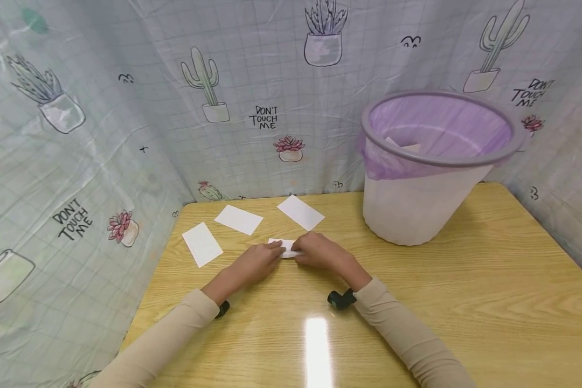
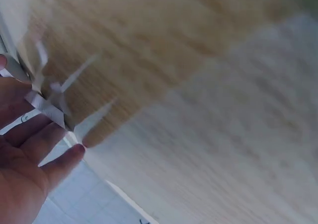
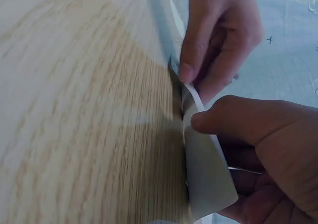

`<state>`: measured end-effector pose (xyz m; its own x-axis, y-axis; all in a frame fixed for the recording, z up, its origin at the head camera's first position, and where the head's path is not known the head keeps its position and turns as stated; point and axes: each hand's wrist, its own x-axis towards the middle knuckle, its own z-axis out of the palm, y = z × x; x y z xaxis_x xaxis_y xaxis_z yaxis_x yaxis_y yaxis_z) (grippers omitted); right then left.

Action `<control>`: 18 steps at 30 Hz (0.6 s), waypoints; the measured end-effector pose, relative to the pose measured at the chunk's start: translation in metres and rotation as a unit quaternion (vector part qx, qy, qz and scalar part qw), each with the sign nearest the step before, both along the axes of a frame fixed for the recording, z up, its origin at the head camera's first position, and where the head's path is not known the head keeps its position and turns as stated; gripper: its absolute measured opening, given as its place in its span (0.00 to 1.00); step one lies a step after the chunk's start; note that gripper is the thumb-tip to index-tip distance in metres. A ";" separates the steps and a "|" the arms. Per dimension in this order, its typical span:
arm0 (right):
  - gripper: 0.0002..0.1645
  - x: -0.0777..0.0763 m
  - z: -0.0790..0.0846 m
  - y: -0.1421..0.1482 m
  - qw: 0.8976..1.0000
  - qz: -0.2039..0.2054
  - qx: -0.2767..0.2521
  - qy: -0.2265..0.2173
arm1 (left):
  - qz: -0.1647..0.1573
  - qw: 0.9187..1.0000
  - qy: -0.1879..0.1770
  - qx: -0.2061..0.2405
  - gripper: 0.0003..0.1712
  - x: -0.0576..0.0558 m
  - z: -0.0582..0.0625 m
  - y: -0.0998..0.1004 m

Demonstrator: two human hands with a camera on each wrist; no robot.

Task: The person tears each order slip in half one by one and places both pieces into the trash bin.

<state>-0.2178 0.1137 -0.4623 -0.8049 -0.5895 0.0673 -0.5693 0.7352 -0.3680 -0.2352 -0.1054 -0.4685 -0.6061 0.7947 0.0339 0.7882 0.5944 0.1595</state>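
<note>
A small white paper card (image 1: 287,248), seemingly bent or folded, is held between both hands just at the wooden tabletop. My left hand (image 1: 260,261) grips its left end. At the other end my right hand (image 1: 320,251) pinches it between thumb and fingers. Seen from the right wrist, the card (image 3: 208,169) curves up along its long side, with the right hand (image 3: 268,139) near and the left hand (image 3: 223,35) beyond. The left wrist view shows the left hand (image 2: 35,169) at the edge, partly cut off; the card there is blurred.
Three flat white cards lie behind the hands: a left card (image 1: 202,244), a middle card (image 1: 238,219) and a right card (image 1: 301,212). A white bin (image 1: 407,207) with a purple liner stands at the back right, some paper (image 1: 409,147) inside. A cactus-print curtain (image 1: 252,70) surrounds the table (image 1: 465,302).
</note>
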 end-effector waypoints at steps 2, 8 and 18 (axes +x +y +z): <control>0.08 0.000 0.000 0.001 1.000 0.004 -0.013 -0.001 | 0.003 1.000 -0.020 0.005 0.19 0.001 0.001 0.000; 0.11 0.001 -0.001 0.006 0.999 0.011 -0.031 0.009 | 0.000 1.000 -0.015 0.014 0.16 -0.002 0.002 0.002; 0.08 0.005 0.012 0.019 0.996 0.001 -0.040 0.080 | 0.042 0.994 -0.079 0.066 0.13 -0.004 0.014 0.011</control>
